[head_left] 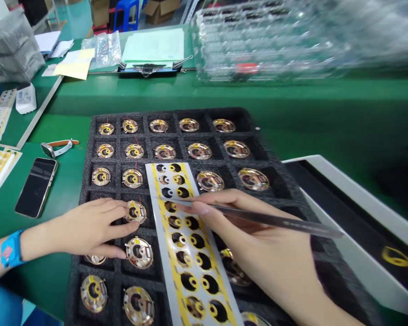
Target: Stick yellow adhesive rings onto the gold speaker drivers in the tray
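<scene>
My right hand (255,240) grips metal tweezers (275,219), their tips over a strip of yellow-and-black stickers (187,240). The strip lies lengthwise across a black foam tray (115,231); some of its spots look peeled off. My left hand (102,226) rests on the tray with its fingers stretched out and spread. Its fingertips touch the rim of a round gold watch part (136,212) in a compartment. Just below sits another gold watch part (139,252), without a yellow sticker that I can see. Several parts farther back carry yellow stickers and thin red wires.
A phone (37,186) and a wristwatch (57,148) lie left of the tray. Behind it are a clipboard (153,68) with papers and clear plastic trays (258,45). A white-edged box (360,226) with black inside stands at the right. More sticker sheets (2,170) lie far left.
</scene>
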{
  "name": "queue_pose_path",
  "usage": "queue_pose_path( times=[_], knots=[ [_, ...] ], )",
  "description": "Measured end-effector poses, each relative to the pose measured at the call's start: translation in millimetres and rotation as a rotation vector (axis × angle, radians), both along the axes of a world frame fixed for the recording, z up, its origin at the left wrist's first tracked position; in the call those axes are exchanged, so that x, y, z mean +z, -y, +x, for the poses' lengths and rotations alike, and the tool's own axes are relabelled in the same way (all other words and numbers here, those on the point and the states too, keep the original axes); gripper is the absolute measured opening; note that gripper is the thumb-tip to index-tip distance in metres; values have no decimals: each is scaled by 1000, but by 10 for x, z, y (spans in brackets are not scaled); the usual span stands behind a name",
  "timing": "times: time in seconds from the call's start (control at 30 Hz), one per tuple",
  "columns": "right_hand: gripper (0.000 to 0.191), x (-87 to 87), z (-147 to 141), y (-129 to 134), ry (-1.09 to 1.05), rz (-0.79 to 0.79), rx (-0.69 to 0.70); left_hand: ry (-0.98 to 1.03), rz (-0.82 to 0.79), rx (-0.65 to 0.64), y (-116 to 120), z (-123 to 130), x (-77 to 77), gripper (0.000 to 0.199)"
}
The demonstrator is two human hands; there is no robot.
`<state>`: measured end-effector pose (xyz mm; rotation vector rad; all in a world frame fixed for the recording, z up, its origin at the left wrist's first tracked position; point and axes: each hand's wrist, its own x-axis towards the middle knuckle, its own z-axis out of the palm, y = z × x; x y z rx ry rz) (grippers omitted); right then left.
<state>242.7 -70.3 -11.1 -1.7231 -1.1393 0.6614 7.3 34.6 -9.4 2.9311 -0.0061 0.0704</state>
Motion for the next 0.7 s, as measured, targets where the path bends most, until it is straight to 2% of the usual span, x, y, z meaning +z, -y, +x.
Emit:
queue_pose_path(
  times=[0.13, 0.43, 0.6, 0.7],
  knots=[
    [17, -27, 14, -10, -44, -10, 1, 3, -8, -21, -27, -15, 5, 55],
    [17, 44, -14, -37, -63, 74, 5, 4, -1, -32, -47, -20, 37, 55],
    [15, 54, 8, -76, -101, 122, 66, -20, -24, 7, -46, -17, 53, 54],
    [10, -23, 48, -92, -78, 167, 114, -15, -2, 0, -27, -6, 46, 52]
  ],
)
